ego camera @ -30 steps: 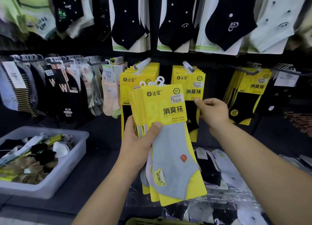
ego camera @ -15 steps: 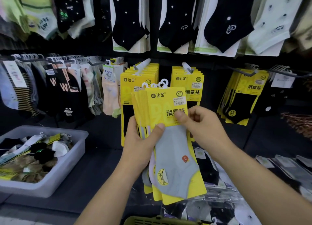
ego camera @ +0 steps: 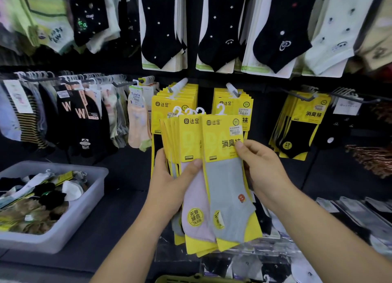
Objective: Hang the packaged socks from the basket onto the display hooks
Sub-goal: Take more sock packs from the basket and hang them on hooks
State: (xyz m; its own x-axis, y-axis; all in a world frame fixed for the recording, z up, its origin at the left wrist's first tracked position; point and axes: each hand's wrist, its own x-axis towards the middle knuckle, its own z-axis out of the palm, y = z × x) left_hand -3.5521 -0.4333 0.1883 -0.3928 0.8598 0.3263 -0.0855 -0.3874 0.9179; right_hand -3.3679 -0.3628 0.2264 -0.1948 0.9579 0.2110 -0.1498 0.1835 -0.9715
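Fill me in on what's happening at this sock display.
A person is stocking the rack. The left hand grips a fanned stack of yellow-carded sock packs, while the right hand pinches the front grey-sock pack, offset to the right of the rest. Two display hooks carrying matching yellow packs hang just behind; none of the held packs is on a hook yet. A grey tub at the left holds more socks.

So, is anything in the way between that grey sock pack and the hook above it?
Nothing visible. The right hand pinches the grey sock pack; the hook above already carries yellow packs, but its tip sticks out free.
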